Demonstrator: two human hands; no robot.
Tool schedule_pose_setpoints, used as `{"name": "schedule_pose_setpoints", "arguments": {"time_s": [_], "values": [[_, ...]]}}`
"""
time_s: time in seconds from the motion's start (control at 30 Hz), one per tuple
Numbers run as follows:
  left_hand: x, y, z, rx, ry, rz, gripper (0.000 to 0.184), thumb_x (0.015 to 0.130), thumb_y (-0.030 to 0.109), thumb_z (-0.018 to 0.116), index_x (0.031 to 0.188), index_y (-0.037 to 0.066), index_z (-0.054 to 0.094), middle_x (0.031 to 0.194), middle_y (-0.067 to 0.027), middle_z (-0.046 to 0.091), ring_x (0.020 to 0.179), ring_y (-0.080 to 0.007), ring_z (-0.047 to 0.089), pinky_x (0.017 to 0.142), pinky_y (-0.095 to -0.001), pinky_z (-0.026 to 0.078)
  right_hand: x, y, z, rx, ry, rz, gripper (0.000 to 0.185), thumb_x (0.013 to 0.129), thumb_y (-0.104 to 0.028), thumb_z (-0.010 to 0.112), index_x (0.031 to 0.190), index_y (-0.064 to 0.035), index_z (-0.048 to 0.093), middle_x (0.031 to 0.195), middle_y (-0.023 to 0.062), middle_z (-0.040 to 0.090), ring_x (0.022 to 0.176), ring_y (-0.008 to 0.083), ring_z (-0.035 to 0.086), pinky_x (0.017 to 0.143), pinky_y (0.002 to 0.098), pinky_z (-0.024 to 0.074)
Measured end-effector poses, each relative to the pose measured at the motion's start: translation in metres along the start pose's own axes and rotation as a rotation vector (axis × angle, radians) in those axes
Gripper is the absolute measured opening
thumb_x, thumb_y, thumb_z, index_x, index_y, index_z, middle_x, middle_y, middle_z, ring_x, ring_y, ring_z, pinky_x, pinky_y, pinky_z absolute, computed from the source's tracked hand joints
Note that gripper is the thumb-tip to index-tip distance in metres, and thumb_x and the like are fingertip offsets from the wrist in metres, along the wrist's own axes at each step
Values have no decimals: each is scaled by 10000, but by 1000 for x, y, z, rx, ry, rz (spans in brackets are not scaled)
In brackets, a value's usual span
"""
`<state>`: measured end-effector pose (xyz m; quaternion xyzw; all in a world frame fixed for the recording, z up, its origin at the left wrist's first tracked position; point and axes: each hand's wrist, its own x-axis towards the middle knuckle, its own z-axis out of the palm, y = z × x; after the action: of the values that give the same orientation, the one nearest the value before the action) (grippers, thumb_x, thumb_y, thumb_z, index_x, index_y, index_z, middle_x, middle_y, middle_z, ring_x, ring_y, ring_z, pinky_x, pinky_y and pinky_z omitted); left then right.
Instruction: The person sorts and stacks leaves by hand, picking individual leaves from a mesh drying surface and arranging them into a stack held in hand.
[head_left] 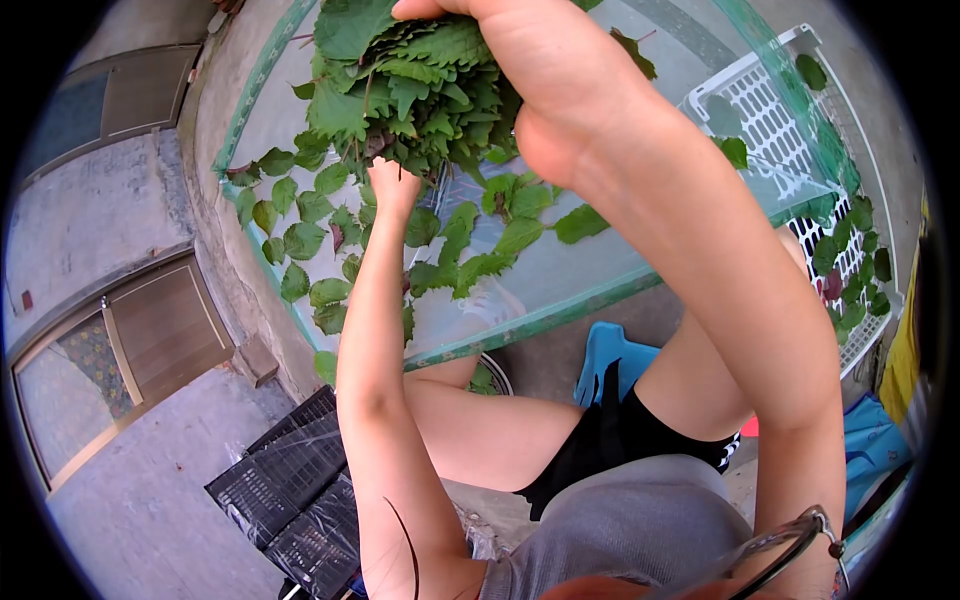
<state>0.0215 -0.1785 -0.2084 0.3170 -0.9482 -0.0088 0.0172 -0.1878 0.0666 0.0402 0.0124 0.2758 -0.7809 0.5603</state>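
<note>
A thick bunch of green, serrated perilla leaves (pixel 420 85) is held up over a mesh-covered surface (pixel 560 270) with a green border. My left hand (pixel 392 182) is closed around the lower end of the bunch, where thin stems show. At the top of the view, my right hand (pixel 500 40) curves against the bunch's upper right side. Its thumb lies across the top leaves, while the other fingers are cut off or hidden. Loose leaves (pixel 305 240) lie scattered below and to the left, with more leaves (pixel 520 220) below the bunch.
A white plastic basket (pixel 765 110) stands at the right, with leaves (pixel 850 260) on its near part. A blue plastic stool (pixel 612 360) is beside my legs. Black crates (pixel 290 480) sit at lower left. A bowl (pixel 493 375) holding leaves is partly hidden under the mesh edge.
</note>
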Motion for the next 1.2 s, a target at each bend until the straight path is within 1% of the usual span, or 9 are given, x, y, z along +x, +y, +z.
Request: {"name": "schedule_pose_setpoints", "arguments": {"time_s": [0.13, 0.2, 0.27, 0.5, 0.6, 0.7, 0.77, 0.9, 1.2], "values": [[5, 19, 23, 101, 116, 253, 277, 783, 250, 601, 995, 90, 677, 1043, -136, 662, 945, -341, 624, 779, -486, 496, 0, -1, -2, 61, -113, -24, 161, 788, -139, 595, 834, 13, 617, 797, 88, 623, 735, 177, 578, 691, 315, 463], [5, 49, -2, 33, -192, -48, 293, 796, 261, 592, 1034, 106, 667, 1049, -120, 663, 962, -344, 615, 791, -484, 501, 0, -5, 12, -2, 15, 5, 161, 787, -139, 593, 831, 14, 618, 794, 89, 624, 727, 177, 577, 684, 316, 462], [4, 62, -18, 63, -167, -3, 300, 796, 259, 588, 1030, 89, 665, 1030, -125, 664, 945, -341, 617, 810, -472, 497, 1, -6, 16, -58, 136, 28, 160, 787, -138, 591, 829, 14, 618, 793, 90, 625, 721, 178, 576, 679, 316, 462], [4, 24, -4, 91, 357, 523, 350, 753, 201, 687, 1039, 7, 627, 911, -191, 689, 769, -312, 676, 673, -409, 530, 3, -4, 9, -82, 76, 0, 175, 790, -142, 581, 825, 24, 621, 779, 99, 623, 702, 179, 573, 661, 321, 461], [-6, 21, -6, -525, 56, 139, 262, 770, 127, 674, 987, -16, 640, 836, -139, 690, 682, -244, 652, 615, -377, 512, -1, -6, 11, -74, 74, -15, 181, 791, -146, 579, 825, 27, 620, 776, 99, 621, 688, 181, 569, 648, 326, 461], [-15, 45, -19, -829, -375, -433, 122, 838, 127, 580, 845, 6, 593, 830, -78, 627, 782, -210, 596, 740, -360, 503, -8, -13, 15, -80, 107, 35, 182, 792, -149, 579, 824, 26, 616, 768, 97, 615, 675, 183, 566, 639, 329, 461], [-27, 71, -32, -984, -337, -630, 94, 816, 81, 657, 819, 6, 600, 718, -40, 622, 734, -112, 592, 637, -298, 507, -8, -14, 14, -93, 120, 71, 182, 792, -150, 578, 823, 25, 614, 763, 95, 612, 671, 184, 565, 636, 330, 462], [-34, 85, -50, -455, -299, -347, 190, 803, 145, 720, 884, -6, 637, 762, -119, 689, 642, -160, 650, 602, -312, 523, -5, -10, 13, -101, 119, 28, 186, 793, -155, 580, 837, 22, 612, 771, 97, 613, 687, 183, 567, 643, 327, 465], [-22, 32, -41, -492, -199, -437, 192, 830, 189, 653, 828, -2, 652, 673, -118, 677, 601, -217, 694, 615, -354, 534, -5, -10, 14, -73, 118, 41, 195, 790, -160, 583, 845, 25, 605, 786, 96, 617, 711, 189, 576, 670, 324, 470]]}}
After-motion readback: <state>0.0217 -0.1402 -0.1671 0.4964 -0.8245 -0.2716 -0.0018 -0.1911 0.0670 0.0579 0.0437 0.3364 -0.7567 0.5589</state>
